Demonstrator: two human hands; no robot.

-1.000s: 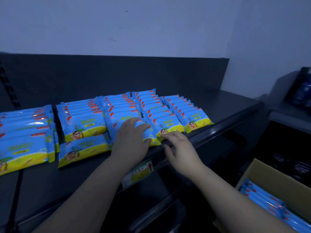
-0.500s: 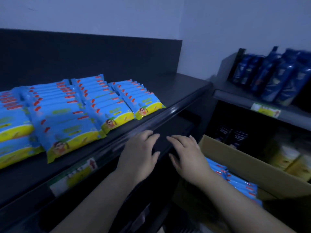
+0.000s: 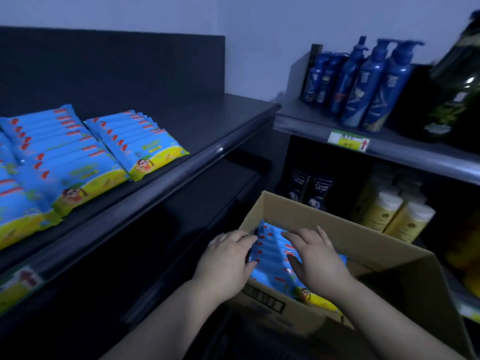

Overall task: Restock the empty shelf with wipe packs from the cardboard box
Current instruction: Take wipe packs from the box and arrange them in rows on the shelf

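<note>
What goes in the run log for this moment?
phase: pickup | both hands on wipe packs in cardboard box | shelf partly stocked

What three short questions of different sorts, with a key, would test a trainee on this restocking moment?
1. True or false: both hands are at the wipe packs inside the cardboard box.
2. Which stands on the upper right shelf? A. blue pump bottles B. folded towels C. canned drinks
3. Fill in: the filled rows of packs lie on the shelf to the ____ of the box.

Key: 1 true: left hand and right hand rest on them. 2 A. 3 left.
</note>
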